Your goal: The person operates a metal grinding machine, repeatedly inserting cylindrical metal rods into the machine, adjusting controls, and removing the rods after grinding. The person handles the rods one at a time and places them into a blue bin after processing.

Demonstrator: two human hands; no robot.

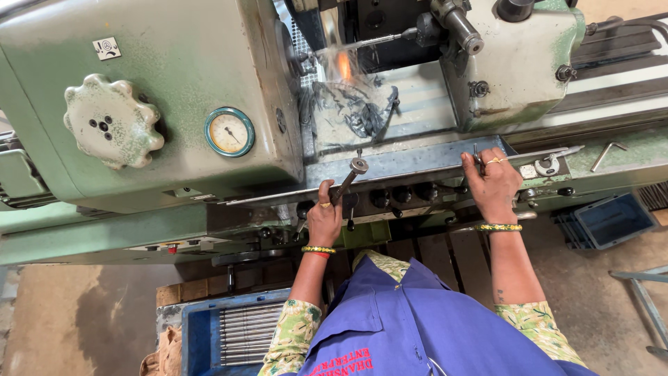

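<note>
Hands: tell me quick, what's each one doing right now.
Left hand: closed around the metal lever on the green machine.
Right hand: fingers resting on the machine's grey front rail; whether it grips anything cannot be told.

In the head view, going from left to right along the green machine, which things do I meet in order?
Scalloped handwheel → round dial gauge → left hand gripping a lever → right hand on the metal ledge → bent hex key.

The right hand (pixel 492 186) covers whatever its fingertips press at the machine's (pixel 174 83) front edge, and the blue crate (pixel 229 334) is cut off below.
</note>
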